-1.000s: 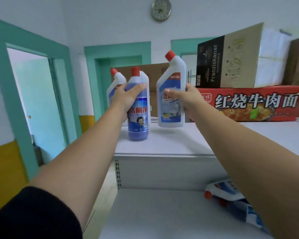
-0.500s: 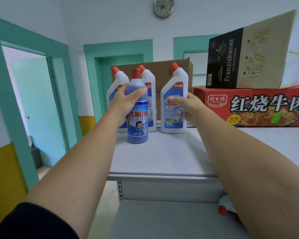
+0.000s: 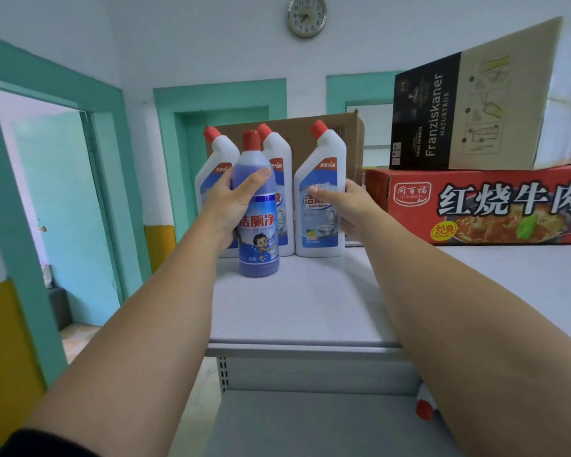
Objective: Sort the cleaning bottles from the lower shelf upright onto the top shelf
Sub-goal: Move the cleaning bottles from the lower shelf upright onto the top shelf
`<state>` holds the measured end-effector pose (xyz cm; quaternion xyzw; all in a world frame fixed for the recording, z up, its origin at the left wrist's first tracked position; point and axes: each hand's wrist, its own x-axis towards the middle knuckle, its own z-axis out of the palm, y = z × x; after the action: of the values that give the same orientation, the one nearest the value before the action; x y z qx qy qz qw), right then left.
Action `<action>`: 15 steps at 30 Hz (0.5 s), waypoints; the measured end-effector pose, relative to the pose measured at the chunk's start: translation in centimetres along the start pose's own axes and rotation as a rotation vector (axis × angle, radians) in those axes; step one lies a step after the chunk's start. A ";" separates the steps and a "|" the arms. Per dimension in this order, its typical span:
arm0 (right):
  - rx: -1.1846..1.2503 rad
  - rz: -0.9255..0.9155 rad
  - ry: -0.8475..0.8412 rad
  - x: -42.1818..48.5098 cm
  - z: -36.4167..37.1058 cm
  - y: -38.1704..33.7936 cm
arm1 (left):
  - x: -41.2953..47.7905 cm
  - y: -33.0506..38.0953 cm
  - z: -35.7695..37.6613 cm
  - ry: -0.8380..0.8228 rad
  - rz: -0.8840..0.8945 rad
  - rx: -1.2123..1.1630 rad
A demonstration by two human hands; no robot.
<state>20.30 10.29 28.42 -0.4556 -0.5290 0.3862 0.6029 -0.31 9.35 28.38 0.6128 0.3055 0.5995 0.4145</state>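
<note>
- Left hand (image 3: 228, 204) wraps the blue bottle (image 3: 259, 234) at its shoulder; right hand (image 3: 350, 209) grips the white bottle (image 3: 314, 225) by its side.
- Both look liquid-heavy, stiff and slick: hold mid-body, not the cap.

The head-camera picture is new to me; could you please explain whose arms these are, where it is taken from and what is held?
No machine here: a camera worn on a person's head looks down at their bare arms. The left hand grips a translucent blue red-capped plastic bottle; the right hand grips a white angled-neck plastic bottle. Both stand upright on the white top shelf, beside two more white bottles and a red printed carton. Another red-capped bottle peeks out on the grey lower shelf.
</note>
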 end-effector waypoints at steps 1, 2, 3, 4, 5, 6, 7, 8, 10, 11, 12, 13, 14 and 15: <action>0.000 -0.003 0.000 0.0 0.0 0.0 | 0.0 0.0 0.0 -0.002 -0.004 -0.001; -0.004 -0.005 0.001 0.1 0.0 0.1 | 0.0 0.0 0.0 -0.003 -0.007 -0.001; -0.011 -0.006 0.000 0.0 0.1 0.1 | 0.0 0.0 0.0 -0.003 -0.011 0.001; -0.021 -0.008 -0.004 0.0 0.0 0.1 | 0.0 0.1 0.0 -0.005 -0.012 0.003; -0.030 -0.007 -0.007 0.0 0.1 0.1 | -0.1 0.1 0.1 -0.006 -0.015 0.007; -0.040 -0.005 -0.009 -0.1 0.1 0.0 | -0.1 0.1 0.1 -0.008 -0.014 0.008; -0.051 -0.003 -0.010 -0.2 0.1 0.0 | -0.2 0.1 0.1 -0.010 -0.014 0.007; -0.070 -0.005 -0.014 -0.3 0.1 0.1 | -0.2 0.1 0.1 -0.011 -0.015 0.005; -0.134 0.005 -0.039 -0.8 0.0 0.1 | -0.2 0.2 0.1 -0.006 -0.027 0.003; -0.177 0.023 -0.057 -1.0 -0.2 0.2 | -0.3 0.3 0.2 -0.007 -0.032 0.004; -0.237 0.051 -0.071 -1.1 -0.5 0.3 | -0.4 0.4 0.2 -0.009 -0.033 0.006; -0.312 0.089 -0.082 -1.4 -0.9 0.3 | -0.5 0.4 0.3 -0.007 -0.034 0.010; -0.413 0.129 -0.098 -1.8 -1.3 0.2 | -0.6 0.4 0.3 -0.004 -0.032 0.011; -0.554 0.155 -0.111 -2.0 -1.8 0.2 | -0.8 0.6 0.4 -0.002 -0.033 0.011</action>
<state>21.80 8.15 27.63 -0.6200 -0.6103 0.2961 0.3943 -0.03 8.34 28.53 0.6106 0.3184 0.5902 0.4212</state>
